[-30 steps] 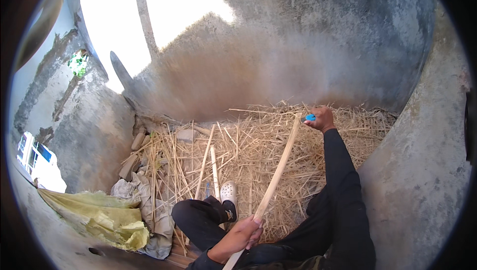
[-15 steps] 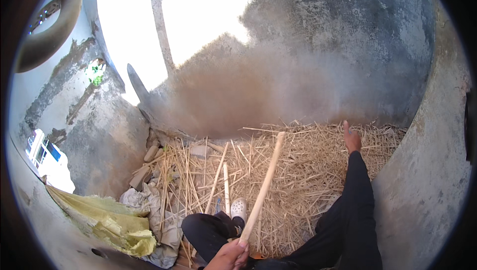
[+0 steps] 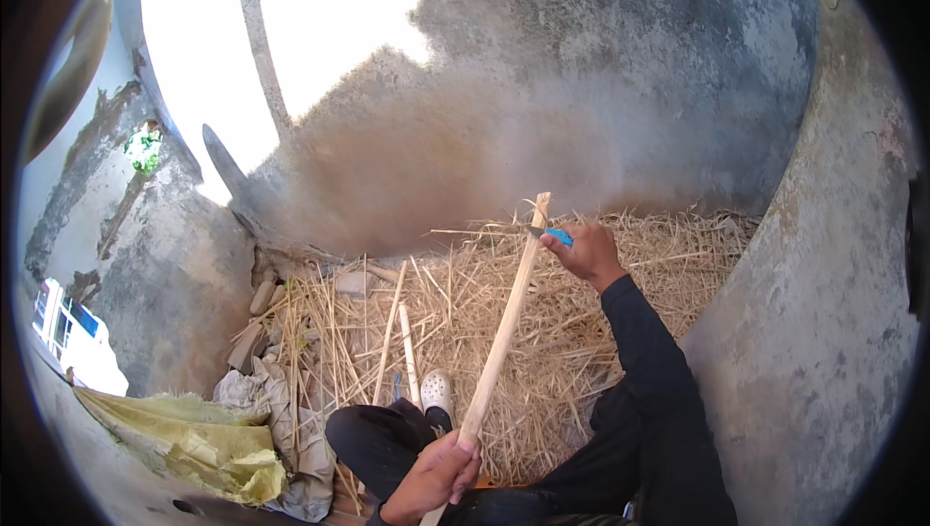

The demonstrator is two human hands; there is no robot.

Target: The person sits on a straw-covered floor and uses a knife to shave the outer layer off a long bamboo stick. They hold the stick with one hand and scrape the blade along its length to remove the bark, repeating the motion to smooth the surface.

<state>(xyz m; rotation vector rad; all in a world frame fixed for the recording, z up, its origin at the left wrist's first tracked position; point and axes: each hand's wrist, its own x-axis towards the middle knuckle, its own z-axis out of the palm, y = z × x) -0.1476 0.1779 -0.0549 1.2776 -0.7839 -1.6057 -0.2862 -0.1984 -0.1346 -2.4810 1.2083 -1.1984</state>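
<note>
My left hand (image 3: pixel 436 473) is closed around the lower part of a long pale wooden stick (image 3: pixel 502 332), which slants up and away from me. Near the stick's far end, my right hand (image 3: pixel 587 253) grips a knife (image 3: pixel 557 235) with a blue handle. Its dark blade lies against the stick, or very close to it, just below the tip. Thin curled slivers show beside the blade. Most of the knife's handle is hidden inside my right fist.
A thick layer of wood shavings (image 3: pixel 552 371) covers the floor around my legs. Two more sticks (image 3: pixel 408 352) lean by my shoe (image 3: pixel 437 392). A yellow sack (image 3: pixel 184 434) lies at the left. Concrete walls (image 3: pixel 794 361) rise ahead and close on the right.
My right hand has swung inward from the far right to the stick's far end, where the knife now shows. The view has shifted slightly to the right.
</note>
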